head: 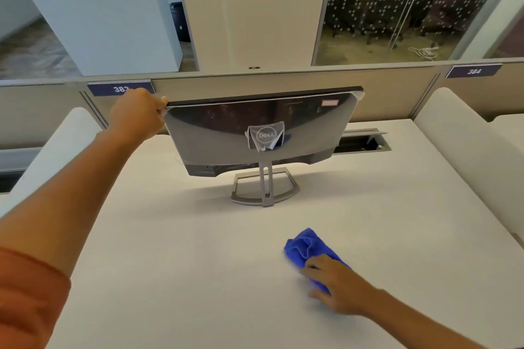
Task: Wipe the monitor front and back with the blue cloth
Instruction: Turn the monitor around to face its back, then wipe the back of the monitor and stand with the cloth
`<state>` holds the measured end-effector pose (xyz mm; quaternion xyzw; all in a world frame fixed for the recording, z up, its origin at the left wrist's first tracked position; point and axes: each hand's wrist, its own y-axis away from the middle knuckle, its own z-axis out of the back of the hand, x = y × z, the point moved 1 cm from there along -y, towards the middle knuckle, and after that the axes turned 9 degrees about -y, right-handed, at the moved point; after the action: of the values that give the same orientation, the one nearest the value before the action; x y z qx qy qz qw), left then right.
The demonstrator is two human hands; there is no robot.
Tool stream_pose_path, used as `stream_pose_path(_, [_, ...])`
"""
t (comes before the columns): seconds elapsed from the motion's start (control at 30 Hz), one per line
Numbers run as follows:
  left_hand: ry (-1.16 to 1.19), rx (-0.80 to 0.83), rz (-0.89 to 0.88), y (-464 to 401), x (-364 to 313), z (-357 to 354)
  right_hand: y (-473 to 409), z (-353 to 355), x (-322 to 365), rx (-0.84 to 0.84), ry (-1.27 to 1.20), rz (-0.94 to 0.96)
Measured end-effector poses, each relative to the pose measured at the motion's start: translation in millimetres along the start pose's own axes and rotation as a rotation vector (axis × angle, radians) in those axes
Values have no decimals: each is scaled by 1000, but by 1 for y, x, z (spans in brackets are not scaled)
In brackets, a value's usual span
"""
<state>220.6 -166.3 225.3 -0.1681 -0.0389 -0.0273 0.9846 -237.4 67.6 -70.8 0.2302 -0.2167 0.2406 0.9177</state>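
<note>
Two bare hands work at a white desk (198,278). Far across it, the left hand (136,113) grips the upper left corner of a monitor (255,133), whose grey back faces the viewer on its stand (265,187). Near and right, the right hand (337,286) rests on a crumpled blue cloth (304,246), fingers curled over it.

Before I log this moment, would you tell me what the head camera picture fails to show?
- Screen side of the monitor: it faces away; only the back shows.
- Left hand fingertips: curled over the monitor's top corner, out of sight.
- Part of the blue cloth: covered by the right hand.
- Red-bordered sticker: too small to read.
- Label 383: partly covered by the left hand.
</note>
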Motion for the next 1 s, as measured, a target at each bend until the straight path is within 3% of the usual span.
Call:
stream_pose_path(0.2, [18,42,-42,-8,4,8,-4,-34,-19,-56,17,-73])
stream_pose_path(0.33, [48,80,-44,-11,7,10,-21,-36,-20,-216,37,-137])
stream_pose_path(0.57, [97,135,-51,-17,12,10,-42,-30,-22,-268,113,-229])
stream_pose_path(0.63, [95,143,-59,-18,13,10,-45,-28,-26,-221,-4,-198])
stream_pose_path(0.7, [102,142,-54,-18,12,10,-44,-16,-23,-292,-278,-198])
stream_pose_path(0.87, [117,160,-35,-20,9,13,-55,50,-7,-745,-1012,-320])
stream_pose_path(1.0, [121,164,-48,-20,7,15,-85,126,11,-1057,-1295,-235])
